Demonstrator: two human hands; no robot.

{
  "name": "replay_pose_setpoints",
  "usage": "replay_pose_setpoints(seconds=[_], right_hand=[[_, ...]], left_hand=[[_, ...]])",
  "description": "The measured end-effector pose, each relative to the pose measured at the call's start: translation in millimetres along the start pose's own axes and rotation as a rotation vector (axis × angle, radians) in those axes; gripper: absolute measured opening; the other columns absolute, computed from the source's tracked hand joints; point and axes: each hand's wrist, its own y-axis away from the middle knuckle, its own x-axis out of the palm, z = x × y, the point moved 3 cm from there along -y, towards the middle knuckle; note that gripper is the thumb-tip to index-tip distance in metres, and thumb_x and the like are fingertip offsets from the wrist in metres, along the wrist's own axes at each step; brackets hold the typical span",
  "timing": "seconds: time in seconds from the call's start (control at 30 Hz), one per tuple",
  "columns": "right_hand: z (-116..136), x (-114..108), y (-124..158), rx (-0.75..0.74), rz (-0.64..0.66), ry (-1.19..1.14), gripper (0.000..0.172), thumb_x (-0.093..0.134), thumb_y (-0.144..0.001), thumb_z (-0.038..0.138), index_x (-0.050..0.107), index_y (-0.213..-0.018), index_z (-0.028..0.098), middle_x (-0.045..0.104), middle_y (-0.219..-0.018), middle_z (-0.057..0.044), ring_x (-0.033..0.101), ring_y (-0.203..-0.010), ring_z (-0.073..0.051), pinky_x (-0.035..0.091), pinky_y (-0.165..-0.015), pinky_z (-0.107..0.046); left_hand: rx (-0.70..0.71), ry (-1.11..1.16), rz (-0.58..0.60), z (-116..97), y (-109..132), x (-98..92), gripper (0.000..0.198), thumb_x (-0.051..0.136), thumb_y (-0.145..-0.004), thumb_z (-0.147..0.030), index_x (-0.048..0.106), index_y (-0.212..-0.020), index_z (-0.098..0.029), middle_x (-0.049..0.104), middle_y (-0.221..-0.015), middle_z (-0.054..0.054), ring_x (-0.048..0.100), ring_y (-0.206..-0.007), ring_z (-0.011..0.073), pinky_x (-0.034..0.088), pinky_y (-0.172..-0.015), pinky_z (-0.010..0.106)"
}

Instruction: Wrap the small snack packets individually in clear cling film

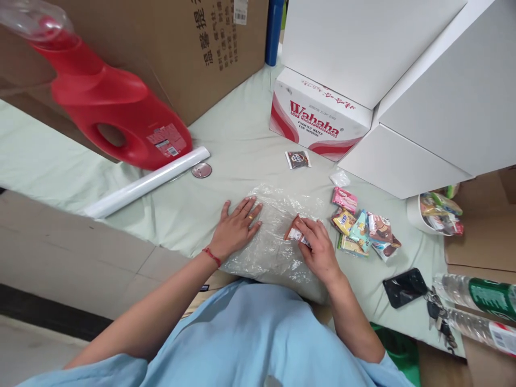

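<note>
My left hand point(237, 226) lies flat with fingers spread on the left edge of a clear plastic bag point(274, 247) spread on the pale green sheet. My right hand point(318, 248) rests on the bag and pinches a small orange and white snack packet point(293, 231) at its fingertips. A pile of several small colourful snack packets point(363, 228) sits just right of that hand. One brown packet point(298, 159) lies alone further back.
A red detergent jug point(116, 113), a white roll point(149, 181) and a small round disc point(201, 170) lie at left. Wahaha carton point(318, 115), white boxes point(423, 97), a bowl of packets point(437, 215). Phone point(404, 287), keys point(441, 320), bottles point(479, 295) at right.
</note>
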Motion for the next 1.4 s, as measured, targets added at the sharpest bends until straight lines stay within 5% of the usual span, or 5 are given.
replay_pose_setpoints(seconds=[0.27,0.7,0.9,1.17,1.4], right_hand=[[7,54,-23,-0.049,0.266,0.047,0.057,0.057,-0.098,0.015,0.056,-0.155,0.025,0.051,-0.162,-0.015,0.044,-0.152,-0.031,0.030,-0.128,-0.064],[6,26,93,-0.053,0.028,-0.048,0.064,0.066,-0.101,0.034,0.044,-0.161,0.031,0.062,-0.148,-0.016,0.059,-0.139,-0.034,0.049,-0.116,-0.065],[-1,21,69,0.213,-0.207,-0.233,0.021,0.054,-0.105,0.027,0.073,-0.115,0.028,0.076,-0.106,-0.009,0.071,-0.105,-0.028,0.060,-0.094,-0.050],[-35,6,20,0.542,-0.173,-0.467,0.033,0.059,-0.099,0.052,0.074,-0.098,0.023,0.076,-0.089,-0.005,0.070,-0.082,-0.023,0.056,-0.079,-0.035],[-48,12,14,0.667,-0.126,-0.449,0.041,0.058,-0.094,0.060,0.073,-0.087,0.022,0.065,-0.064,0.000,0.056,-0.058,-0.019,0.042,-0.058,-0.029]], left_hand=[[0.015,-0.012,0.026,4,0,0.5,0.058,0.032,-0.110,-0.044,0.038,-0.166,-0.031,0.033,-0.174,0.010,0.036,-0.160,0.0303,0.006,-0.131,0.065],[0.105,0.094,-0.079,20,32,-18.6,0.047,0.045,-0.104,-0.031,0.061,-0.148,-0.030,0.063,-0.154,0.007,0.037,-0.160,0.0280,0.014,-0.134,0.059],[0.132,0.278,0.125,45,42,-31.6,0.052,0.041,-0.101,-0.039,0.062,-0.148,-0.031,0.063,-0.155,0.005,0.039,-0.159,0.0276,0.020,-0.134,0.055],[0.164,0.112,0.202,54,46,-39.4,0.064,0.058,-0.088,-0.031,0.061,-0.152,-0.030,0.021,-0.180,0.006,0.008,-0.167,0.0394,0.019,-0.130,0.067],[-0.073,0.189,0.062,40,18,-19.2,0.044,0.048,-0.103,-0.050,0.082,-0.088,-0.028,0.059,-0.159,0.003,0.020,-0.164,0.0378,0.018,-0.128,0.074]])
